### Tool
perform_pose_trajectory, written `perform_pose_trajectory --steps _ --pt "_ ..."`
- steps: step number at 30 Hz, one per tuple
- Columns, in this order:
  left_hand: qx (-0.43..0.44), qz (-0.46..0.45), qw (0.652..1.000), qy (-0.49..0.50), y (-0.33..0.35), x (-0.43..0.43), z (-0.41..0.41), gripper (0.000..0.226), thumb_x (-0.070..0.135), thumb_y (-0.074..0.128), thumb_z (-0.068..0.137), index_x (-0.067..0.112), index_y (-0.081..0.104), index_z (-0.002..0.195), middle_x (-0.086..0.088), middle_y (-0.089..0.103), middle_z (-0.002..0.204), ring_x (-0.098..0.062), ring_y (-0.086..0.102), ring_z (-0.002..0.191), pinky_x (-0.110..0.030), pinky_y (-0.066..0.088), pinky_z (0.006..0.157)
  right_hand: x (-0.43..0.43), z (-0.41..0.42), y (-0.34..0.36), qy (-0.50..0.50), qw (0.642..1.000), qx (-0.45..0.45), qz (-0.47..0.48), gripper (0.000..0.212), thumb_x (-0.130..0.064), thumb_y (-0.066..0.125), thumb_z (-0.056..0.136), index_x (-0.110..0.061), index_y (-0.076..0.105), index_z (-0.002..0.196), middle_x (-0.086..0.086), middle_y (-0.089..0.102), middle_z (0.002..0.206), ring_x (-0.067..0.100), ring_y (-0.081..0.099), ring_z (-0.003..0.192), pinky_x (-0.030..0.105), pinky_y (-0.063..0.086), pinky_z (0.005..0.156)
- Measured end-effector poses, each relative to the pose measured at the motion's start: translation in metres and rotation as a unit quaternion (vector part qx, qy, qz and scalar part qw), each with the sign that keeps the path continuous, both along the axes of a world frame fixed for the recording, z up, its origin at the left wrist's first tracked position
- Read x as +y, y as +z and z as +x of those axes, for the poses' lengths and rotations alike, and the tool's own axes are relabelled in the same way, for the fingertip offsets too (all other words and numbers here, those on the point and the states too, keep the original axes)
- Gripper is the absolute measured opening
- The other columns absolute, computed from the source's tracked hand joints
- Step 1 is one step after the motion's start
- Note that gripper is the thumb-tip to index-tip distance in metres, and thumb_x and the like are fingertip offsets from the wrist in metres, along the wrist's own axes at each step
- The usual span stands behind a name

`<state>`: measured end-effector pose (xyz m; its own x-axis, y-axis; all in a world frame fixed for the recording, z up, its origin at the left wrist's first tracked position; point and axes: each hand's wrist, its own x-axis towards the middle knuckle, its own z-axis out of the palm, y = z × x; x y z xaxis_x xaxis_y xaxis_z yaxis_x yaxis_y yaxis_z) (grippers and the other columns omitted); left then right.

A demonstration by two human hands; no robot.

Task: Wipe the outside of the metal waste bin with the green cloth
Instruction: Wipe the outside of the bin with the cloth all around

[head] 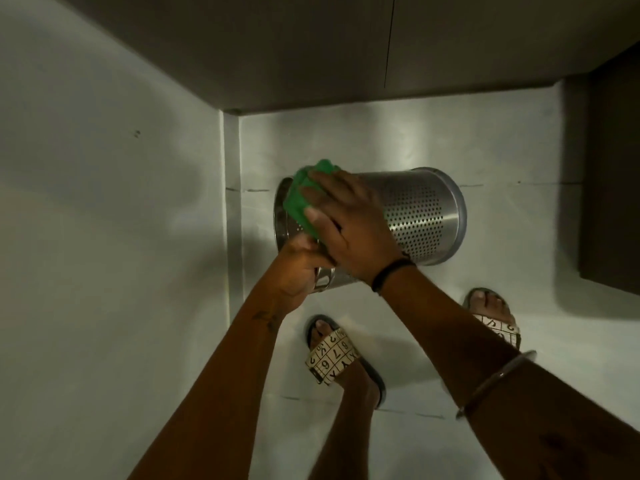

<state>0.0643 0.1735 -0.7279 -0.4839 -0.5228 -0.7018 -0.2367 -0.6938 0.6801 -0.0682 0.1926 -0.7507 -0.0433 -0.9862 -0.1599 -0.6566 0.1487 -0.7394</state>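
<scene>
- Down at floor level, in the corner by the pale wall [104, 202], the perforated metal waste bin [415, 216] is tipped on its side, open mouth toward the wall and base toward the dark cabinet [609, 185].
- Left hand [298, 268] is curled shut around the rim at the mouth end, steadying the bin.
- Right hand [349, 223] is spread flat with fingers extended, pressing the green cloth [301, 199] onto the bin's outer wall near the mouth. No pinch, just palm pressure.
- Can't tell whether the bin touches the floor or is held just off it.
- My guess: thin sheet steel, so light, stiff, a bit slippery and keen to roll. The rolled rim looks like the best place to grab.
- Cloth looks soft and bunches up, so the holes might snag it.
- Sandalled feet [332, 355] stand just behind.
</scene>
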Motion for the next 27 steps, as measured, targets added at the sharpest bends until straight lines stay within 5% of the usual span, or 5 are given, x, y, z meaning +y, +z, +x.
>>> perform_pose_trajectory --steps 9,15,18,23,27 --pt "-0.132 0.083 0.984 0.085 -0.005 -0.009 0.008 0.019 0.025 0.069 0.082 0.030 0.072 0.100 -0.007 0.075 0.107 -0.033 0.069 0.104 -0.049 0.058 0.082 0.026 -0.075 -0.048 -0.232 0.948 0.066 0.206 0.057 -0.050 0.015 0.103 -0.025 0.045 0.144 0.007 0.042 0.156 0.036 0.032 0.144 0.059 0.028 0.115" --pt "-0.103 -0.007 0.994 -0.036 -0.002 -0.014 -0.006 0.024 0.018 0.067 0.071 0.031 0.073 0.089 0.003 0.076 0.092 -0.021 0.070 0.097 -0.033 0.060 0.079 -0.011 -0.001 0.012 -0.056 0.998 -0.034 0.015 0.053 -0.045 0.027 0.099 -0.020 0.057 0.134 0.005 0.053 0.147 0.030 0.040 0.138 0.051 0.033 0.110" --pt "-0.101 -0.029 0.986 -0.131 -0.002 -0.021 0.001 0.039 0.015 0.063 0.072 0.029 0.064 0.108 -0.009 0.068 0.116 -0.027 0.062 0.112 -0.039 0.055 0.091 0.013 -0.006 0.004 -0.040 0.998 0.007 -0.041 0.048 -0.042 0.034 0.099 -0.017 0.056 0.134 0.010 0.048 0.151 0.034 0.035 0.141 0.057 0.031 0.112" --pt "-0.116 0.011 0.981 -0.154 -0.002 -0.028 0.023 0.038 -0.002 0.064 0.086 0.012 0.061 0.121 -0.008 0.070 0.116 -0.023 0.065 0.112 -0.031 0.053 0.087 0.047 -0.051 -0.043 -0.215 0.954 0.123 0.168 0.054 -0.038 0.023 0.103 -0.012 0.042 0.148 0.012 0.038 0.158 0.033 0.030 0.148 0.050 0.023 0.120" --pt "-0.152 0.039 0.981 -0.116 -0.004 -0.019 0.019 0.044 -0.012 0.061 0.083 0.001 0.058 0.125 -0.022 0.065 0.123 -0.034 0.062 0.116 -0.051 0.048 0.103 0.012 -0.026 -0.034 -0.296 0.931 0.077 0.201 0.052 -0.046 0.025 0.103 -0.020 0.047 0.144 0.009 0.042 0.156 0.037 0.032 0.145 0.058 0.027 0.116"
